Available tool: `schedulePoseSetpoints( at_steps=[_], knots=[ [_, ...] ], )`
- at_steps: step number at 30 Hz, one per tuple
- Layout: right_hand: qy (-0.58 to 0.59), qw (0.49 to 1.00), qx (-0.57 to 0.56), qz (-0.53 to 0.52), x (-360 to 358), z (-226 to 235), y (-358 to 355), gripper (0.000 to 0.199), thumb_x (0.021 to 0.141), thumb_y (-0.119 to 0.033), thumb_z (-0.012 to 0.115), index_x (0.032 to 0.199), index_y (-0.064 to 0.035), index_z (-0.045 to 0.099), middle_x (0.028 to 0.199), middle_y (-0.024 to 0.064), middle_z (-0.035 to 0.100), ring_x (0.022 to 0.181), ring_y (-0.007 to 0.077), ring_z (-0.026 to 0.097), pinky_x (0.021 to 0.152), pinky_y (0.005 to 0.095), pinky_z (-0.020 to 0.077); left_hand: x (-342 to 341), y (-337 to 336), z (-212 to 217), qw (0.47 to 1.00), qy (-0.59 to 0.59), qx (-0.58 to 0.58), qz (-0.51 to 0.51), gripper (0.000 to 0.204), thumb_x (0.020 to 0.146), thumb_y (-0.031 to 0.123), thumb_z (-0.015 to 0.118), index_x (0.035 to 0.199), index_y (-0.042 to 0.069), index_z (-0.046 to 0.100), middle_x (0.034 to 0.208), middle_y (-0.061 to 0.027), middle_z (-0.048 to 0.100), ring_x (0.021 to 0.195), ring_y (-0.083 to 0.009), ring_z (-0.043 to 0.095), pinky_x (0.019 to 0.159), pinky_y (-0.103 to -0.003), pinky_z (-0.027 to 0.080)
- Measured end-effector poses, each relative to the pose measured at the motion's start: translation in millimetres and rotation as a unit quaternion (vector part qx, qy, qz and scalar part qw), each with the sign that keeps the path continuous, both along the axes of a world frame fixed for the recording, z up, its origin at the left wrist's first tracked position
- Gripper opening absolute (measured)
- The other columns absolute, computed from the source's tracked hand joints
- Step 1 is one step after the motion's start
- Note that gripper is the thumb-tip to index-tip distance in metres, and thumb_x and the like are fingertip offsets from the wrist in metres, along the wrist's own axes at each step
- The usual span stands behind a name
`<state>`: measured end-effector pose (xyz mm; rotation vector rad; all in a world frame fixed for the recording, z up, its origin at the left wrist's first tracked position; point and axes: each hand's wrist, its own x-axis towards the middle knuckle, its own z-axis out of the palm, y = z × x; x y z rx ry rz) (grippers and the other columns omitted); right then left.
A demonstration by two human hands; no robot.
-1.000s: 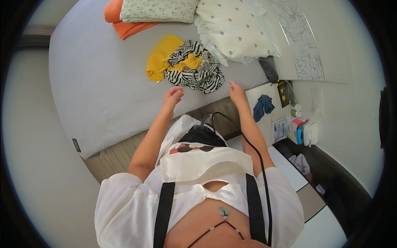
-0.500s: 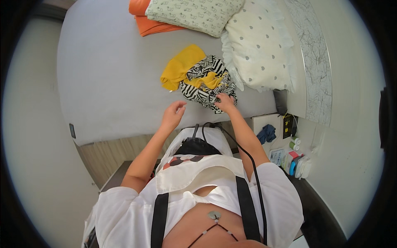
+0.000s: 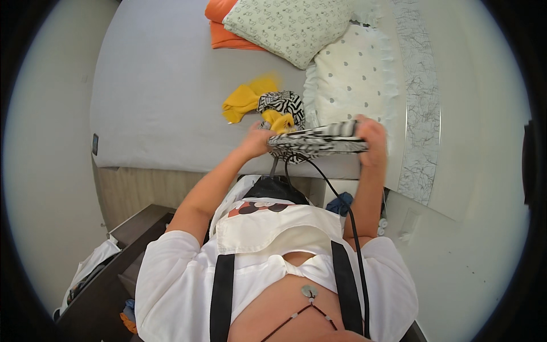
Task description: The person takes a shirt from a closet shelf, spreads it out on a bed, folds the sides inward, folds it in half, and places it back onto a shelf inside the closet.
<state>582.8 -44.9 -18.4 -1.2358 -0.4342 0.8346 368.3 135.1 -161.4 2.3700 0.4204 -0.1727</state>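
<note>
At the nine o'clock side of the view lay the wide grey bed (image 3: 159, 91), with a folded orange cloth (image 3: 225, 28) and a pale patterned pillow (image 3: 285, 28) up at twelve o'clock near its head. Toward the centre, a yellow garment (image 3: 244, 101) lay crumpled on the sheet, and just at its three o'clock side sat a small heap of black-and-white striped fabric (image 3: 283, 104) with another scrap of yellow touching it. Below that heap, the left hand (image 3: 257, 141) had its grip pinched on the left end of a black-and-white striped garment (image 3: 319, 139), which was stretched out nearly level above the edge of the bed. The right hand (image 3: 370, 139) had its grip clenched on the other end, at three o'clock from the left hand, with the fingers curled over the cloth. Behind it, at about one o'clock, a white pillow with small grey dots (image 3: 356, 80) leaned against the marbled headboard (image 3: 421, 114).
</note>
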Motion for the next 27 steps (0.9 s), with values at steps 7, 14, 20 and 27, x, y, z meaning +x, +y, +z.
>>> schedulePoseSetpoints(
  at_steps=[7, 14, 20, 27],
  knots=[
    [0.085, 0.929, 0.105, -0.343, 109.9, 22.7, -139.2, 0.014, 0.075, -0.019, 0.053, 0.07, -0.007, 0.05, 0.081, 0.0077, 0.055, 0.075, 0.0189, 0.053, 0.071, 0.033, 0.0445, -32.4, 56.5, 14.6, 0.968, 0.155, 0.199, -0.012, 0.029, 0.065, 0.02, 0.06, 0.094, 0.021, 0.057, 0.081, -0.0066, 0.06, 0.087, -0.0212, 0.054, 0.095, -0.047, 0.019],
    [0.106, 0.866, 0.057, -0.485, 134.9, -7.2, -102.5, 0.033, 0.076, -0.028, 0.056, 0.098, -0.0044, 0.051, 0.095, 0.0096, 0.054, 0.088, 0.0234, 0.051, 0.076, 0.0378, 0.0437, -91.8, 202.4, 118.0, 0.879, -0.031, 0.281, 0.385, 0.018, 0.07, 0.018, 0.052, 0.086, 0.014, 0.058, 0.078, -0.0117, 0.059, 0.074, -0.0304, 0.054, 0.074, -0.037, 0.037],
    [0.127, 0.93, 0.139, -0.314, 79.1, -3.3, 4.6, 0.037, 0.075, -0.007, 0.055, 0.111, -0.0029, 0.047, 0.107, 0.0124, 0.051, 0.097, 0.0237, 0.049, 0.084, 0.0383, 0.0397, -65.4, 200.0, 200.9, 0.798, -0.317, -0.111, 0.5, 0.021, 0.073, 0.011, 0.049, 0.09, 0.0, 0.055, 0.082, -0.0102, 0.059, 0.074, -0.0211, 0.056, 0.062, -0.032, 0.045],
    [-0.09, 0.922, 0.34, -0.16, 38.2, 127.1, 62.8, 0.043, 0.081, -0.001, 0.041, 0.123, -0.0028, 0.031, 0.11, 0.0072, 0.047, 0.104, 0.0161, 0.042, 0.091, 0.0307, 0.031, -75.7, 249.4, 246.3, 0.562, -0.595, -0.52, 0.245, 0.024, 0.084, 0.013, 0.038, 0.102, -0.001, 0.046, 0.101, -0.0109, 0.051, 0.09, -0.0241, 0.05, 0.081, -0.037, 0.041]
  ],
)
